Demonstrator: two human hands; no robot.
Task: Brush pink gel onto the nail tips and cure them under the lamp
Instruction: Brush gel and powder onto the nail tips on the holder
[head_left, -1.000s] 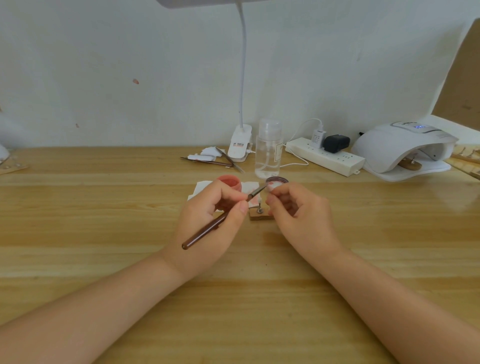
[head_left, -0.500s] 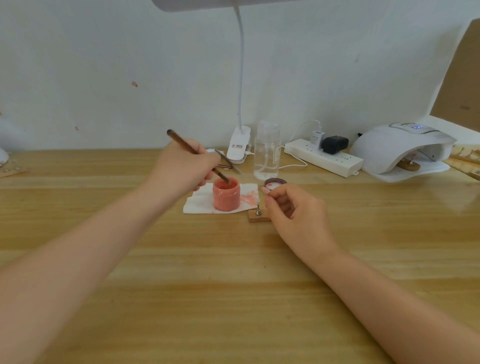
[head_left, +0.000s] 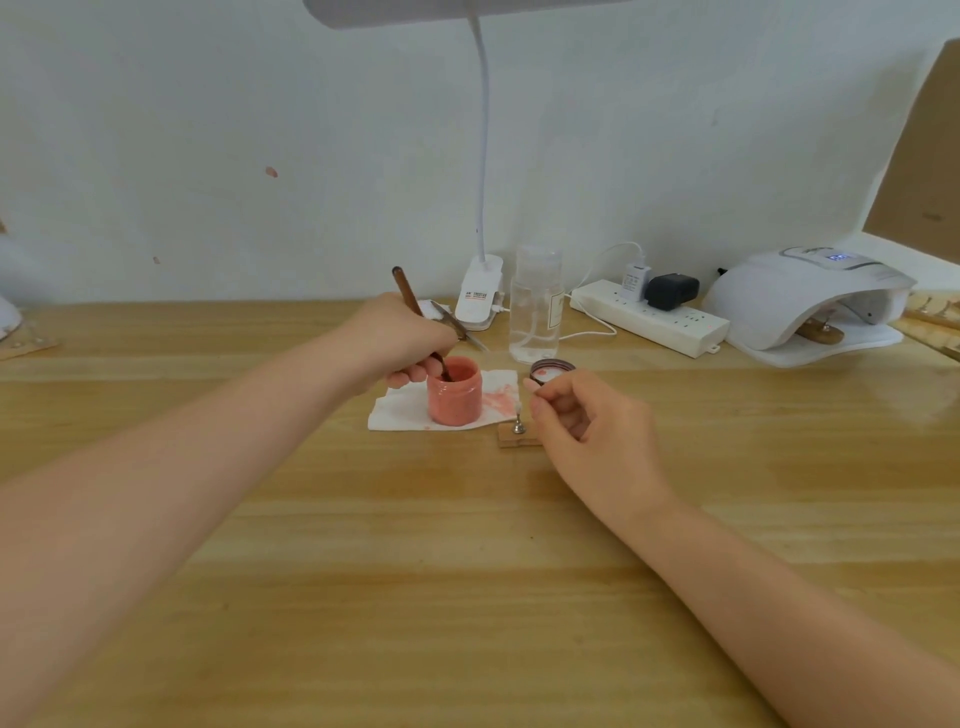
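Left hand (head_left: 400, 338) pinches brush (head_left: 415, 314), tip inside pink gel jar (head_left: 454, 392) on tissue (head_left: 400, 415), centre table. Right hand (head_left: 582, 415) curls by nail-tip stand (head_left: 518, 434); whether it grips, can't tell. Cure lamp (head_left: 800, 304) far right. Tips likely light, fragile: hold stand's base.

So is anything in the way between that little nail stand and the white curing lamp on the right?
Nothing visible blocks it. From the small wooden nail stand to the white dome curing lamp lies bare wooden table; the white power strip sits farther back.
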